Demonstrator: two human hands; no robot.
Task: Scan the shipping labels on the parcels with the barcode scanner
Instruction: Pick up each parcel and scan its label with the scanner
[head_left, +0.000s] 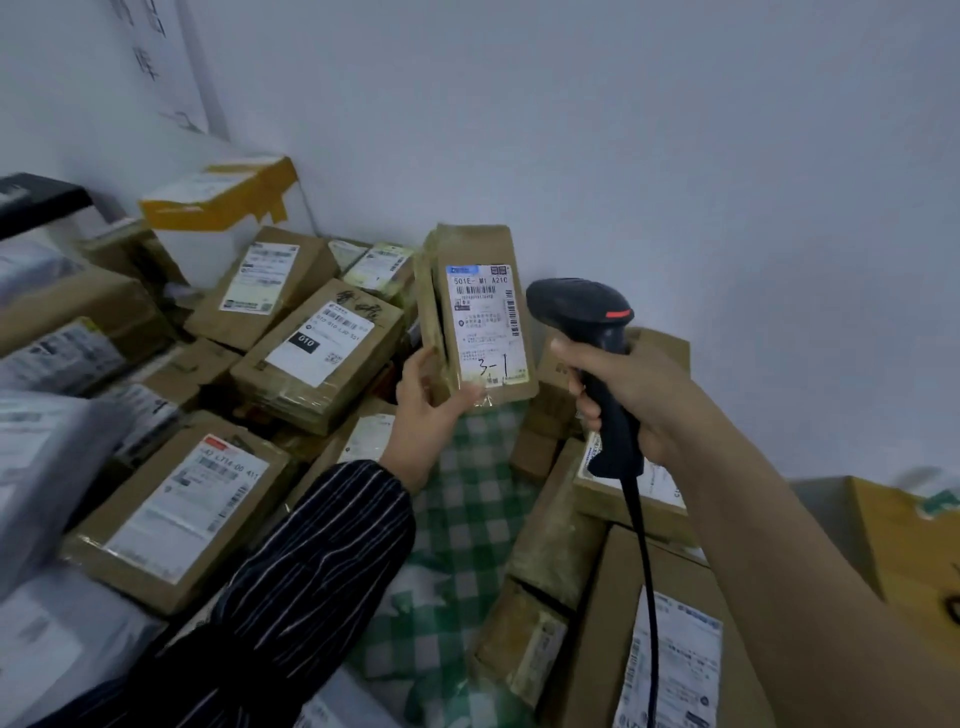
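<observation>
My left hand (427, 399) grips the lower end of a small brown cardboard parcel (470, 244) and holds it upright in mid-air. Its white shipping label (485, 325), marked "3-1" by hand, faces me. My right hand (631, 395) is wrapped around the handle of a black barcode scanner (584, 309). The scanner's head sits just right of the label, a short gap away, and its black cable hangs down along my forearm.
Several labelled brown parcels (317, 353) lie piled to the left and more (670, 649) to the right. A green checked cloth (467, 525) shows between the piles. A white box with yellow tape (218, 200) stands at the back, against a white wall.
</observation>
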